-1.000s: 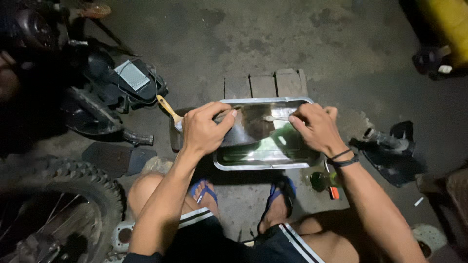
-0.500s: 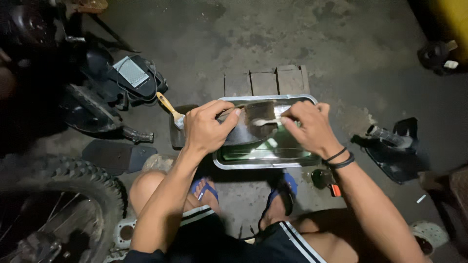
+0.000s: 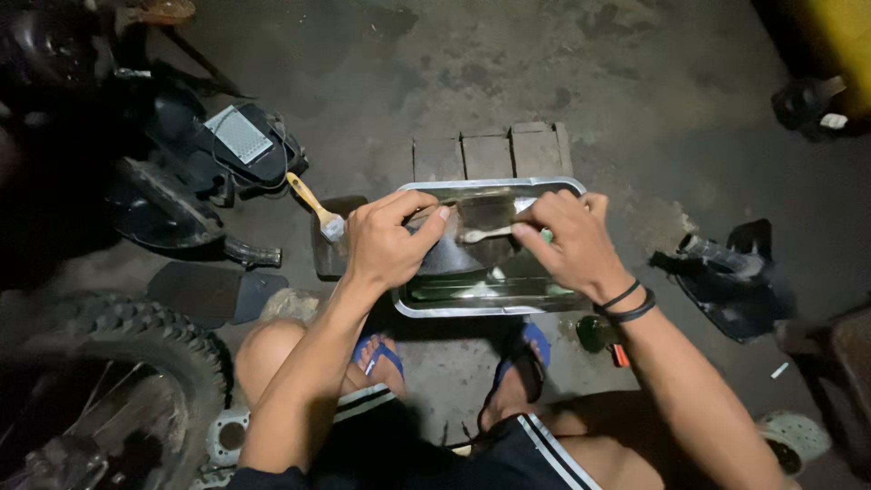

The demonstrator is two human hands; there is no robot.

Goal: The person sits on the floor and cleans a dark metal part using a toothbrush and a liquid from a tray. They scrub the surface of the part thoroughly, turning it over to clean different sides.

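Two hands meet over a metal tray [image 3: 472, 304] at centre frame: left hand [image 3: 386, 240] clasps a dark part [image 3: 458, 259] steady, right hand [image 3: 572, 245] pinches a pale brush [image 3: 485, 234] against it.

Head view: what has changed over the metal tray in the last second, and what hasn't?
The right hand drew its small pale brush leftward, from the tray's middle toward the left hand, across the dark rounded part that hand holds. The rectangular metal tray with greenish liquid, both grips, the wooden-handled paintbrush on the floor and the three blocks stayed put.
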